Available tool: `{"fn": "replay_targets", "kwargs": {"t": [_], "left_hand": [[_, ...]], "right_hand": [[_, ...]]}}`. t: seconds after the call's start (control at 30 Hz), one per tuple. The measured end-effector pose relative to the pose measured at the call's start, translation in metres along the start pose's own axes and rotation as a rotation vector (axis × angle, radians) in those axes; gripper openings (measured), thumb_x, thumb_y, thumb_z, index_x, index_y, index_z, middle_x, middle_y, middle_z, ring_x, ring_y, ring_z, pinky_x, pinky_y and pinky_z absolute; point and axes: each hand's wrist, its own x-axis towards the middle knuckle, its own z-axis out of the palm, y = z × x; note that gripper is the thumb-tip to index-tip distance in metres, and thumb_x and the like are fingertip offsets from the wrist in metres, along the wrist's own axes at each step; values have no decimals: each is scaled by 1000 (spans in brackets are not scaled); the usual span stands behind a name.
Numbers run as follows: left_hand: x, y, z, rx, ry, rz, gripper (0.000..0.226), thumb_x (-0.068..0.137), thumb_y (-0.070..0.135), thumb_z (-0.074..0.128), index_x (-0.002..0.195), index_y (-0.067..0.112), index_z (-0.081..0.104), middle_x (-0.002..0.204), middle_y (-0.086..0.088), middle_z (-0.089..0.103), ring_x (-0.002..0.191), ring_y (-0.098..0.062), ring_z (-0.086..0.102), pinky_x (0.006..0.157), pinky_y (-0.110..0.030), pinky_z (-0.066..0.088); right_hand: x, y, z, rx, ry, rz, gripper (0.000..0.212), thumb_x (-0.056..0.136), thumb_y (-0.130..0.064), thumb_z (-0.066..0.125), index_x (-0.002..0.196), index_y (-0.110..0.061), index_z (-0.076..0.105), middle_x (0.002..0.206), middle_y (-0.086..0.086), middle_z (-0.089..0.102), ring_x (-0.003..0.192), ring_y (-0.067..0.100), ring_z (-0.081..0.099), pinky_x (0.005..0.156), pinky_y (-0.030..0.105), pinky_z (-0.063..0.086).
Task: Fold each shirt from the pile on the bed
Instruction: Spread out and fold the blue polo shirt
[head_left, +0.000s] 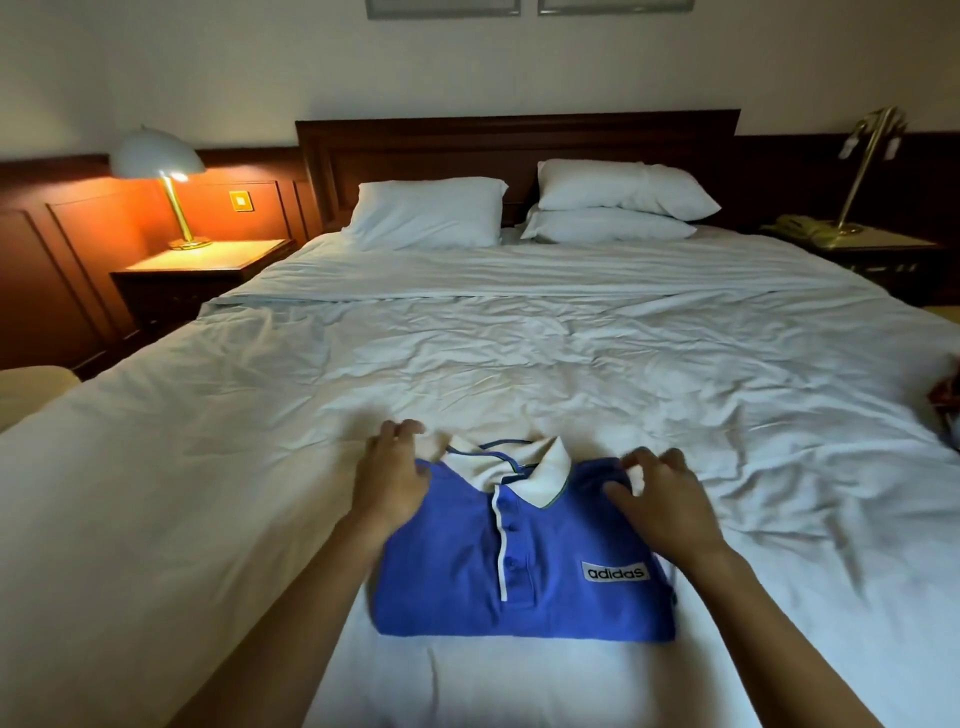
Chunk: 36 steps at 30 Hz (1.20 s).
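Observation:
A blue polo shirt (524, 571) with a white collar and an adidas patch lies folded into a rectangle, front up, on the white bed (519, 353) near its foot. My left hand (392, 475) holds the shirt's upper left shoulder corner, fingers curled over the edge and thumb on the blue cloth. My right hand (662, 501) pinches the upper right corner, with a bit of white trim between its fingertips. At the frame's right edge a sliver of red and dark clothing (948, 402) shows, mostly cut off.
Three white pillows (613, 202) lean against the dark wooden headboard (514, 140). A nightstand with a lit lamp (171, 176) stands at the left of the bed. On the right, another nightstand carries a brass lamp and a telephone (802, 228).

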Motion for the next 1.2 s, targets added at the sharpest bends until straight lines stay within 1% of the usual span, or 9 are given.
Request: {"fn": "replay_targets", "kwargs": {"t": [0.17,0.3,0.47,0.6,0.73,0.8,0.9,1.03,1.2], "left_hand": [[33,41,21,171,-537,319,71,92,21,63,154,33,31,166,9,15,149,-23,22,120,-38,24],[54,46,26,248,-682,398,61,86,26,69,143,29,48,138,-3,56,125,-27,50,104,-36,39],[48,20,18,53,-413,470,19,83,18,76,99,19,66,97,8,53,94,-15,54,81,-33,45],[21,-12,16,15,-33,608,34,67,-1,78,82,24,60,92,11,51,85,-13,55,70,-26,45],[-2,-29,18,-77,-114,496,21,69,14,72,84,28,69,96,20,48,90,-7,54,81,-15,39],[-3,-24,16,-239,-240,328,22,73,36,64,84,24,78,106,17,48,102,-3,54,94,-11,35],[11,-11,11,-444,-278,-31,30,91,33,63,69,20,80,105,1,55,102,-2,52,102,-14,33],[26,3,13,-313,-179,-265,47,89,48,69,64,11,55,71,-5,58,68,-17,52,72,-35,44],[40,15,22,-193,-112,-231,52,72,50,81,97,16,51,99,-1,57,90,-22,58,74,-34,45]], "right_hand": [[18,-28,43,155,-148,-185,34,98,-26,53,131,-19,60,132,5,57,124,25,52,107,38,38],[13,-22,84,-95,-153,-137,43,104,-35,36,147,-32,39,156,-12,33,146,15,24,107,42,29],[15,-22,89,-169,-203,-191,47,106,-39,25,153,-32,21,162,-18,15,151,17,2,103,39,22],[15,-17,96,-202,-221,-188,74,89,-56,-3,156,-28,15,164,-13,10,152,22,-5,114,45,13],[15,-16,99,-199,-176,-212,94,73,-58,-16,156,-27,17,164,-12,13,152,21,-4,115,45,9],[13,-17,98,-202,-166,-212,96,72,-58,-16,155,-27,18,164,-11,14,152,20,-3,115,45,10],[12,-18,97,-144,-169,-191,77,86,-54,-1,154,-28,23,164,-9,17,152,18,0,116,43,8],[11,-18,93,-72,-162,-171,55,100,-47,23,151,-30,32,163,-7,20,152,16,5,118,42,7],[10,-18,94,-4,-150,-166,56,96,-48,26,149,-32,35,161,-8,24,151,15,10,118,42,8]]}}
